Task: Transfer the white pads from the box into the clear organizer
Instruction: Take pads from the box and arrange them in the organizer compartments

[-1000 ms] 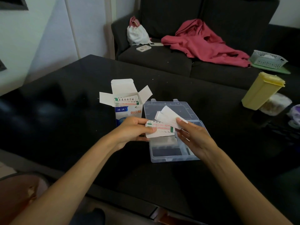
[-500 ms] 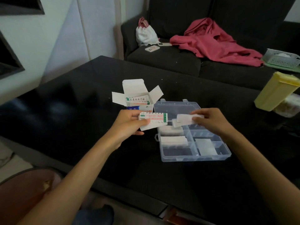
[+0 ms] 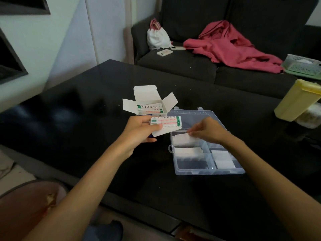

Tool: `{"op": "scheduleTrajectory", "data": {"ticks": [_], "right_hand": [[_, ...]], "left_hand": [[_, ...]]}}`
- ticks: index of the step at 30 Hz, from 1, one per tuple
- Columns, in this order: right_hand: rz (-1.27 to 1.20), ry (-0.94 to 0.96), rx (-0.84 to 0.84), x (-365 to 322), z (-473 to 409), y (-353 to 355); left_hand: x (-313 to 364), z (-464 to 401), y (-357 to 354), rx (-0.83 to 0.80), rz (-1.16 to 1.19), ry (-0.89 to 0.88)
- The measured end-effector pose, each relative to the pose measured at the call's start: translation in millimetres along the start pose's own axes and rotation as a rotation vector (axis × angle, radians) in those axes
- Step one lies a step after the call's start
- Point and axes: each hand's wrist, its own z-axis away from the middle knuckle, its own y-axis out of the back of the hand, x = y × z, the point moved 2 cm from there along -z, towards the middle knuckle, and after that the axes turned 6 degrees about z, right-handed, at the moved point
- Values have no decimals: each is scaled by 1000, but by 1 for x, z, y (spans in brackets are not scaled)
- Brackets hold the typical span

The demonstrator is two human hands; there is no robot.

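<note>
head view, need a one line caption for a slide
Right hand lays a white pad into the clear organizer while the left hand holds a packet stack.

I see a white box with green and red print on the glossy black table; at three o'clock a clear organizer with white pads, a pale yellow container, a pink garment.

Bare forearms, no sleeves, blue trousers
</note>
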Motion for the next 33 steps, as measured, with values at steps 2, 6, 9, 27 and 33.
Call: {"op": "scheduleTrajectory", "data": {"ticks": [2, 6, 9, 27, 33], "right_hand": [[60, 3, -30, -1, -5, 2], [237, -23, -34, -2, -15, 4], [277, -33, -35, -6, -17, 5], [-497, -153, -55, -20, 40, 7], [-662, -233, 21, -6, 44, 12]], "left_hand": [[-1, -1, -2, -5, -4, 11], [-2, -3, -4, -9, -18, 30], [-4, -4, -3, -17, -20, 44], [-17, -7, -22, -162, -76, 74], [-18, -7, -28, -204, -18, 84]]}}
